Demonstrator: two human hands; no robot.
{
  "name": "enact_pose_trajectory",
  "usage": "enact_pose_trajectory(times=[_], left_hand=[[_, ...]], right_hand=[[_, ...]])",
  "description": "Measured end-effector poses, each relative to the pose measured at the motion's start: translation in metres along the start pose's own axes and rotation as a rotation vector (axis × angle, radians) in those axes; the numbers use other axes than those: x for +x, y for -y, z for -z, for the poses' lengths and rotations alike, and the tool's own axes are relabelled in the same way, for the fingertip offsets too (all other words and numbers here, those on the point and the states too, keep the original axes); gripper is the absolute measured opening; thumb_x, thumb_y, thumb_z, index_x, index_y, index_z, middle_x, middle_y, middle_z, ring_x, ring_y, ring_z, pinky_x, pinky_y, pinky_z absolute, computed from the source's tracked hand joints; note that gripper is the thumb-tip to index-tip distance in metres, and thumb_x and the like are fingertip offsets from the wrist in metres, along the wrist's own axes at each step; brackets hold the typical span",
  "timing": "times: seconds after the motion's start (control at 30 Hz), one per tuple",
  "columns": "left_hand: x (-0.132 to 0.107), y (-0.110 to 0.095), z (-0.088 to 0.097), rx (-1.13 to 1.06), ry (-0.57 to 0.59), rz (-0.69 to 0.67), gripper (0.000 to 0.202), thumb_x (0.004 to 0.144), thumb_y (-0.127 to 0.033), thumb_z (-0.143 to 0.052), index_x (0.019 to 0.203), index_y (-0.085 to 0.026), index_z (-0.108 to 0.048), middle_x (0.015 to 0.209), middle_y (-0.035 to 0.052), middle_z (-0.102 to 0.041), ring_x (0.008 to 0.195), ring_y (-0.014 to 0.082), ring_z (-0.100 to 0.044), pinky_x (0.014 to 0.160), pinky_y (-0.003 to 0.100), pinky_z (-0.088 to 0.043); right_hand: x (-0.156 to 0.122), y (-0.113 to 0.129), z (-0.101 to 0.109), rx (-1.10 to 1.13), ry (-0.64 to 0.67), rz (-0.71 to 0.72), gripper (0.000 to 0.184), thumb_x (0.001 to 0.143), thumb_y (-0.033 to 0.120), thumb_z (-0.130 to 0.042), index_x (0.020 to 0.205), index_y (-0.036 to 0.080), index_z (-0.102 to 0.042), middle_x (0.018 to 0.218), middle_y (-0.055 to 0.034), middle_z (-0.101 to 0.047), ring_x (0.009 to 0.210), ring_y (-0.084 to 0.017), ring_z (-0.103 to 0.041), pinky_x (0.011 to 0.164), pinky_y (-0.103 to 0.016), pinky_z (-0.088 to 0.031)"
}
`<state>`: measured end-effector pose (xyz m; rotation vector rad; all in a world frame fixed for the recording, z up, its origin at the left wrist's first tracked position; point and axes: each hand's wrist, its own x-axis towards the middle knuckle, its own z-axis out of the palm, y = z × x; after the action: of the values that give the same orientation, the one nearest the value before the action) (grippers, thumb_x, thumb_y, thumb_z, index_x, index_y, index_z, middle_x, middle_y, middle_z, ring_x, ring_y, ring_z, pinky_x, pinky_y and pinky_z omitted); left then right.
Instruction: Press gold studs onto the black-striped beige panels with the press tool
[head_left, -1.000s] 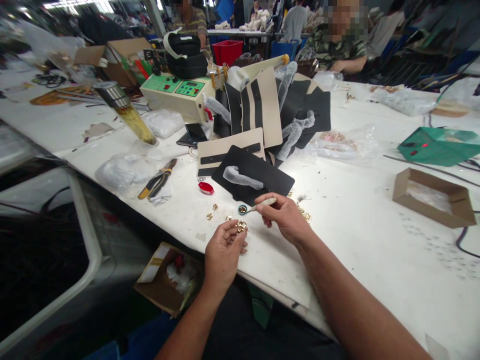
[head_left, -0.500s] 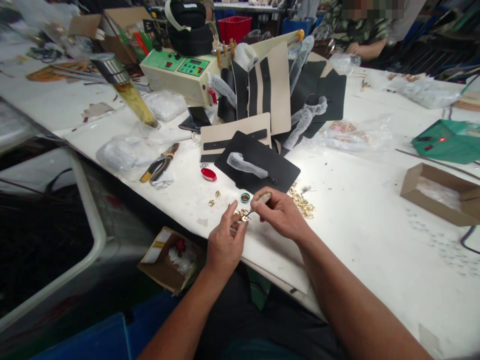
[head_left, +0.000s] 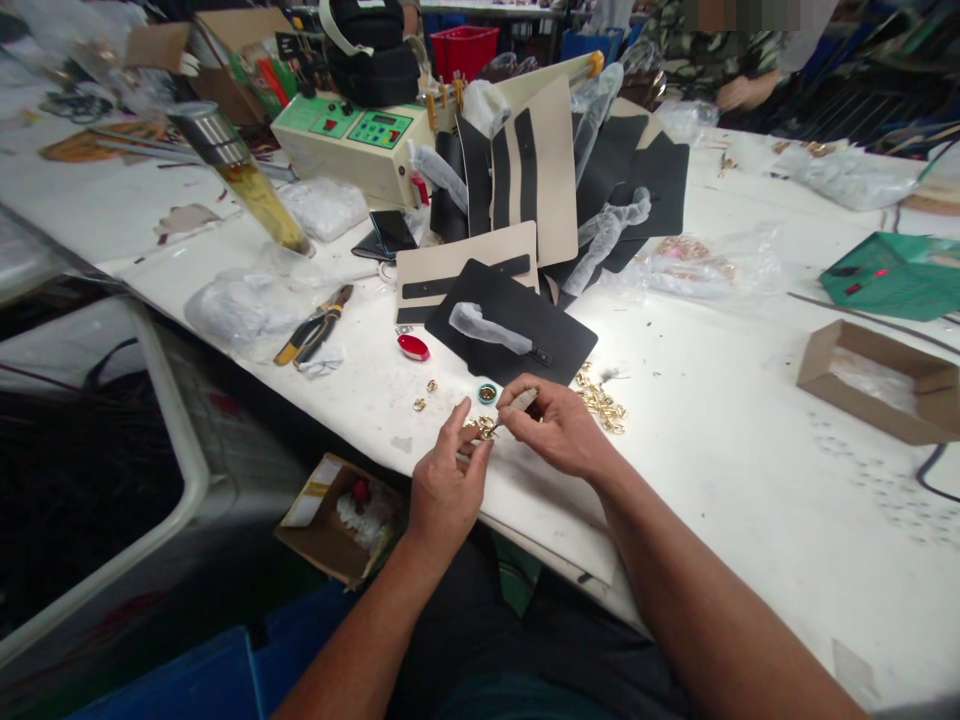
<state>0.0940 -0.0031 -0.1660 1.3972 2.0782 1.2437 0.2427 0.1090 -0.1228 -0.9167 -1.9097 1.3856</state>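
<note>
- Now the left hand [head_left: 448, 490] and right hand [head_left: 555, 430] work close together, nearly touching.
- Left fingers pinch a small gold metal fitting [head_left: 480, 428].
- Right fingers clamp a pale-handled pick [head_left: 521, 400], its tip at the fitting.
- Loose gold fittings [head_left: 600, 405] lie just beyond the right hand.

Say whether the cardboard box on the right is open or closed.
Open: the cardboard box shows no lid, and clear plastic lies inside it.
</note>
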Motion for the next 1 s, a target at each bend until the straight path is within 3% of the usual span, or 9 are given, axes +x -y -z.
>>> enact_pose_trajectory(times=[0.17, 0.27, 0.37, 0.5, 0.6, 0.7, 0.8, 0.9, 1.0], left_hand=[[0.0, 0.004, 0.004, 0.061, -0.012, -0.046, 0.058, 0.095, -0.029, -0.071, 0.15, -0.027, -0.056, 0.112, 0.0069, -0.083, 0.085, 0.0221, -0.08, 0.081, 0.032, -0.063], [-0.001, 0.004, 0.007, 0.101, -0.014, -0.069, 0.058, 0.094, -0.029, -0.072, 0.15, -0.027, -0.056, 0.111, 0.0067, -0.083, 0.082, 0.022, -0.08, 0.08, 0.033, -0.063], [-0.002, 0.001, 0.011, 0.108, -0.028, -0.075, 0.057, 0.093, -0.027, -0.073, 0.148, -0.027, -0.058, 0.109, 0.0057, -0.083, 0.078, 0.0208, -0.079, 0.08, 0.032, -0.063], [0.0, -0.002, 0.015, 0.142, -0.05, -0.053, 0.057, 0.092, -0.028, -0.073, 0.148, -0.026, -0.058, 0.106, 0.0047, -0.083, 0.077, 0.021, -0.079, 0.079, 0.032, -0.062], [0.004, 0.001, 0.018, 0.258, -0.023, -0.074, 0.052, 0.093, -0.029, -0.071, 0.144, -0.026, -0.061, 0.105, 0.0041, -0.083, 0.08, 0.0226, -0.078, 0.08, 0.034, -0.06], [0.011, 0.008, 0.022, 0.407, -0.02, -0.216, 0.039, 0.096, -0.032, -0.069, 0.134, -0.026, -0.07, 0.101, 0.0044, -0.082, 0.079, 0.0231, -0.075, 0.082, 0.035, -0.058], [0.017, 0.007, 0.021, 0.472, -0.057, -0.37, 0.035, 0.096, -0.033, -0.069, 0.131, -0.025, -0.07, 0.113, 0.0081, -0.079, 0.085, 0.0244, -0.074, 0.091, 0.038, -0.057], [0.018, -0.006, 0.009, 0.436, -0.056, -0.467, 0.034, 0.098, -0.032, -0.068, 0.131, -0.024, -0.069, 0.123, 0.0108, -0.074, 0.102, 0.0268, -0.073, 0.096, 0.038, -0.056], [0.013, -0.03, -0.021, 0.365, 0.115, -0.57, 0.026, 0.101, -0.029, -0.063, 0.126, -0.025, -0.07, 0.116, 0.0087, -0.074, 0.103, 0.0239, -0.073, 0.091, 0.034, -0.057]], right_hand=[[0.0, 0.002, 0.002, -0.045, 0.067, 0.04, 0.012, 0.083, 0.017, -0.064, 0.09, 0.021, -0.072, 0.075, 0.0031, -0.065, 0.063, -0.012, -0.054, 0.06, -0.023, -0.039], [0.001, 0.0, 0.001, -0.014, 0.043, -0.029, 0.009, 0.089, 0.028, -0.066, 0.089, 0.021, -0.072, 0.069, 0.0027, -0.066, 0.06, -0.013, -0.059, 0.057, -0.023, -0.041], [0.001, 0.001, 0.0, -0.009, 0.006, -0.09, 0.023, 0.093, 0.042, -0.068, 0.084, 0.021, -0.071, 0.063, 0.002, -0.066, 0.056, -0.014, -0.064, 0.053, -0.024, -0.041], [0.001, 0.005, 0.007, 0.029, -0.012, -0.083, 0.022, 0.093, 0.04, -0.068, 0.084, 0.02, -0.071, 0.061, 0.0018, -0.068, 0.054, -0.014, -0.066, 0.051, -0.022, -0.042], [0.004, 0.006, 0.019, 0.093, -0.124, -0.083, 0.016, 0.09, 0.035, -0.069, 0.084, 0.02, -0.072, 0.06, 0.002, -0.067, 0.052, -0.013, -0.063, 0.05, -0.022, -0.042], [0.01, 0.002, 0.038, 0.239, -0.298, -0.093, 0.016, 0.086, 0.036, -0.071, 0.085, 0.02, -0.071, 0.06, 0.0023, -0.065, 0.05, -0.013, -0.061, 0.049, -0.023, -0.044], [0.015, -0.003, 0.063, 0.438, -0.47, -0.071, 0.019, 0.082, 0.038, -0.073, 0.084, 0.02, -0.069, 0.062, 0.0027, -0.064, 0.05, -0.012, -0.06, 0.047, -0.023, -0.043], [0.018, -0.009, 0.086, 0.641, -0.612, -0.055, 0.021, 0.078, 0.038, -0.074, 0.082, 0.02, -0.066, 0.062, 0.0035, -0.061, 0.048, -0.01, -0.056, 0.043, -0.021, -0.038], [0.02, -0.012, 0.101, 0.803, -0.671, -0.046, 0.022, 0.075, 0.038, -0.074, 0.082, 0.02, -0.063, 0.062, 0.0044, -0.058, 0.048, -0.009, -0.051, 0.041, -0.02, -0.034]])
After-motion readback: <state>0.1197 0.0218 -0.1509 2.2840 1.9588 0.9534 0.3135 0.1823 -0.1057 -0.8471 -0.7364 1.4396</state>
